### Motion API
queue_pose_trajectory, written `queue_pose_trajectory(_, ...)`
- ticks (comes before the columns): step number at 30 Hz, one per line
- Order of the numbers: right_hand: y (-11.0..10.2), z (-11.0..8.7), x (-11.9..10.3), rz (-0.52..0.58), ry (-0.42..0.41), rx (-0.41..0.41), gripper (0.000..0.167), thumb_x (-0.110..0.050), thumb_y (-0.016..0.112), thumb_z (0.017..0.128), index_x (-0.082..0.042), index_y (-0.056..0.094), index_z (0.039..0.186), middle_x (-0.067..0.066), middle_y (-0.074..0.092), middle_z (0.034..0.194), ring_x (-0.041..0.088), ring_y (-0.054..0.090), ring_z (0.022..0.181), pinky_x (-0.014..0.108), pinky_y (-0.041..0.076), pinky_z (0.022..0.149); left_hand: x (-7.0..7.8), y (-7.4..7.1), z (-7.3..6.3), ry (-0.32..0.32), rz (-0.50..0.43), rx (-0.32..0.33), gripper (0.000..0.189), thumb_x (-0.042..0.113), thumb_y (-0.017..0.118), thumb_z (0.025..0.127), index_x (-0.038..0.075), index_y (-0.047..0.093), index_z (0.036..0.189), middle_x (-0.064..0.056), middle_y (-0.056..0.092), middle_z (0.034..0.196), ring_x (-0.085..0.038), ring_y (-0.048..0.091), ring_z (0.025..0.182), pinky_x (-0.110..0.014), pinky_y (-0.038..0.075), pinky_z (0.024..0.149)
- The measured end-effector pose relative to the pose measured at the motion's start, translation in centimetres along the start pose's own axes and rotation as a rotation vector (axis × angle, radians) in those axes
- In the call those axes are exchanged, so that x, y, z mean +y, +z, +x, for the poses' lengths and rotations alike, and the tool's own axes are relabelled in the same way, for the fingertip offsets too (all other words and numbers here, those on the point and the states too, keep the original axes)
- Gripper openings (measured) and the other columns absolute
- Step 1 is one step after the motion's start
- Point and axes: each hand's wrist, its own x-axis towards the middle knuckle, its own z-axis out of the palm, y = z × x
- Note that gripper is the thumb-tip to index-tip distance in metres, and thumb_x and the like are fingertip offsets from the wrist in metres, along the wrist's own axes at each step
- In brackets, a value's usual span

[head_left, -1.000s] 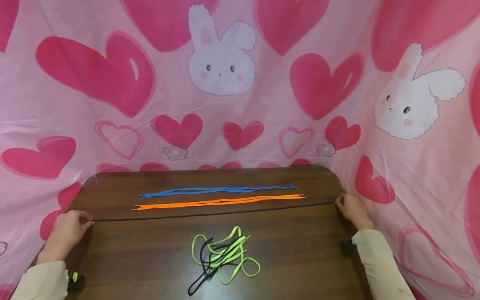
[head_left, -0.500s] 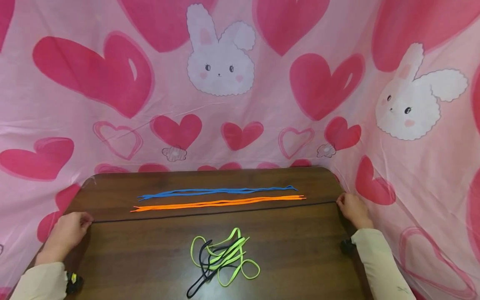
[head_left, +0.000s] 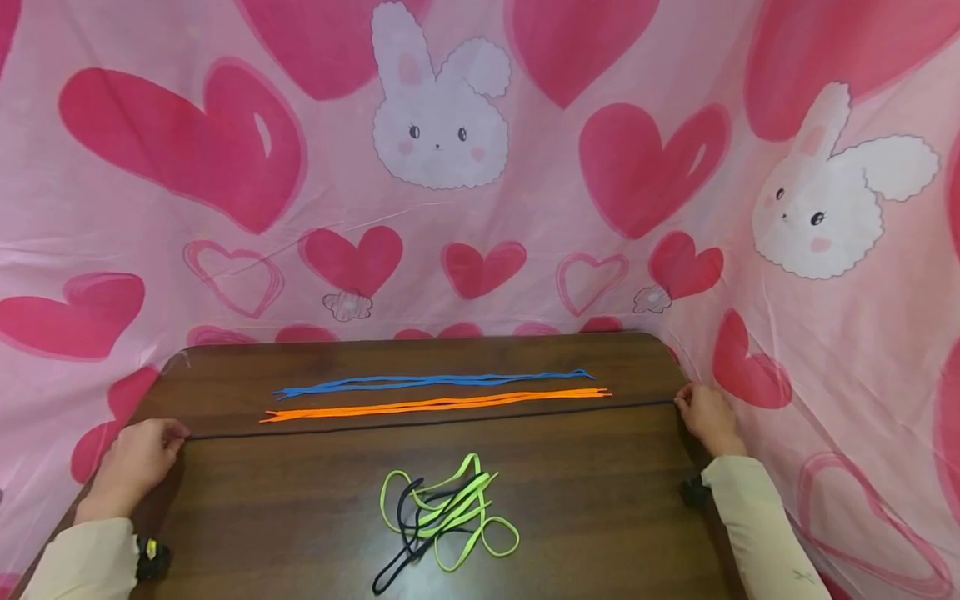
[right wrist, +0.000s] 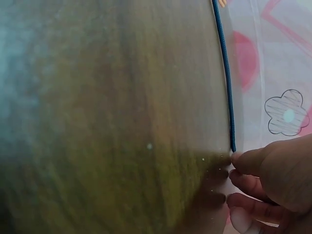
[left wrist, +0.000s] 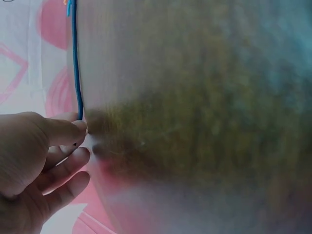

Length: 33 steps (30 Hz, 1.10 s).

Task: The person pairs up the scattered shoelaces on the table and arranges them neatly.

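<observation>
A dark shoelace [head_left: 420, 425] is stretched nearly straight across the table, just in front of an orange shoelace [head_left: 442, 406]. My left hand [head_left: 138, 461] pinches its left end between thumb and fingertips near the table's left edge. At the other side, my right hand [head_left: 708, 421] pinches the right end. Both wrist views show the cord, looking dark blue there, running up from the left hand [left wrist: 46, 161] and the right hand [right wrist: 265, 180]. Behind the orange lace lies a blue shoelace [head_left: 442, 381], laid out lengthwise in several strands.
A loose tangle of a lime-green shoelace [head_left: 480, 504] and another dark shoelace [head_left: 408, 552] lies at the front middle of the brown table [head_left: 300, 517]. A pink heart-print cloth [head_left: 525, 200] hangs behind and beside the table.
The stretched dark shoelace has shifted slightly away from me, closer to the orange one. My hands move little and keep their pinch on its ends.
</observation>
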Motion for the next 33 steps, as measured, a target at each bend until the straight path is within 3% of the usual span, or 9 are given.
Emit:
queue_pose_trajectory(6, 0.2, -0.1, -0.3, 0.03, -0.017, 0.022, 0.013, -0.009, 0.069, 0.091, 0.003, 0.069, 0.092, 0.023, 0.07, 0.086, 0.041, 0.064, 0.078, 0.055, 0.049, 0.071, -0.2, -0.4, -0.3, -0.007, 0.009, -0.037, 0.008, -0.006, 0.069, 0.08, -0.004, 0.071, 0.088, -0.029, 0.069, 0.088, -0.051, 0.064, 0.08, -0.063, 0.048, 0.064)
queue_pose_trajectory(11, -0.1, -0.2, -0.8, 0.026, -0.013, -0.01, 0.02, -0.012, 0.068, 0.091, 0.007, 0.068, 0.098, 0.021, 0.069, 0.083, 0.038, 0.063, 0.076, 0.053, 0.049, 0.071, 0.6, -0.8, -0.9, 0.027, 0.026, 0.029, 0.012, -0.004, 0.072, 0.076, -0.004, 0.073, 0.088, -0.029, 0.067, 0.089, -0.055, 0.061, 0.085, -0.066, 0.048, 0.066)
queue_pose_trajectory(14, -0.3, -0.5, -1.6, 0.016, -0.031, 0.045, 0.021, -0.011, 0.068, 0.09, 0.008, 0.068, 0.098, 0.022, 0.069, 0.083, 0.04, 0.063, 0.076, 0.055, 0.049, 0.071, 2.3, -0.7, -1.5, 0.063, 0.008, 0.082, 0.016, -0.003, 0.076, 0.076, -0.004, 0.073, 0.091, -0.031, 0.064, 0.095, -0.055, 0.061, 0.089, -0.068, 0.047, 0.069)
queue_pose_trajectory(16, -0.3, -0.5, -2.7, 0.038, -0.059, 0.116, 0.019, -0.009, 0.068, 0.088, 0.009, 0.068, 0.097, 0.022, 0.068, 0.081, 0.04, 0.063, 0.075, 0.055, 0.049, 0.071, 4.4, -0.4, -1.7, 0.105, -0.023, 0.095, 0.019, -0.002, 0.078, 0.076, -0.004, 0.074, 0.094, -0.029, 0.066, 0.098, -0.051, 0.063, 0.089, -0.066, 0.049, 0.07)
queue_pose_trajectory(19, -0.1, -0.4, -5.3, 0.102, -0.09, 0.176, 0.018, -0.007, 0.067, 0.089, 0.007, 0.069, 0.1, 0.018, 0.068, 0.081, 0.035, 0.063, 0.072, 0.051, 0.05, 0.067, 8.9, 0.2, -1.8, 0.18, -0.103, 0.024, 0.019, 0.001, 0.079, 0.08, -0.002, 0.075, 0.099, -0.02, 0.071, 0.096, -0.036, 0.069, 0.083, -0.054, 0.055, 0.07)
queue_pose_trajectory(22, 0.2, -0.4, -9.2, 0.14, -0.112, 0.164, 0.018, -0.009, 0.066, 0.091, 0.002, 0.071, 0.104, 0.014, 0.069, 0.085, 0.032, 0.065, 0.076, 0.051, 0.052, 0.066, 14.0, 1.1, -1.9, 0.289, -0.201, -0.099, 0.016, 0.002, 0.079, 0.083, 0.0, 0.075, 0.099, -0.004, 0.072, 0.087, -0.012, 0.063, 0.073, -0.035, 0.055, 0.064)
queue_pose_trajectory(26, 0.8, -0.9, -15.7, 0.184, -0.209, 0.093, 0.014, -0.012, 0.068, 0.093, -0.004, 0.074, 0.103, 0.008, 0.071, 0.087, 0.026, 0.064, 0.074, 0.047, 0.053, 0.066, 20.1, 2.2, -2.4, 0.422, -0.331, -0.287, 0.014, 0.003, 0.078, 0.086, 0.002, 0.074, 0.099, 0.006, 0.066, 0.081, 0.001, 0.053, 0.067, -0.024, 0.05, 0.059)
queue_pose_trajectory(29, 0.9, -1.7, -20.3, 0.285, -0.358, -0.035, 0.008, -0.011, 0.07, 0.094, -0.007, 0.075, 0.099, 0.004, 0.073, 0.087, 0.016, 0.059, 0.071, 0.036, 0.052, 0.065, 24.0, 3.2, -2.8, 0.473, -0.409, -0.424, 0.01, 0.01, 0.075, 0.091, 0.004, 0.076, 0.1, 0.008, 0.067, 0.082, 0.001, 0.053, 0.067, -0.022, 0.049, 0.058)
queue_pose_trajectory(33, 0.5, -3.4, -25.2, 0.429, -0.566, -0.373, 0.007, -0.011, 0.071, 0.095, -0.011, 0.077, 0.1, 0.003, 0.074, 0.092, 0.009, 0.058, 0.075, 0.027, 0.054, 0.07, 27.8, 4.5, -2.7, 0.495, -0.464, -0.54, 0.013, 0.016, 0.069, 0.098, 0.007, 0.079, 0.1, 0.005, 0.072, 0.084, 0.0, 0.055, 0.067, -0.021, 0.05, 0.061)
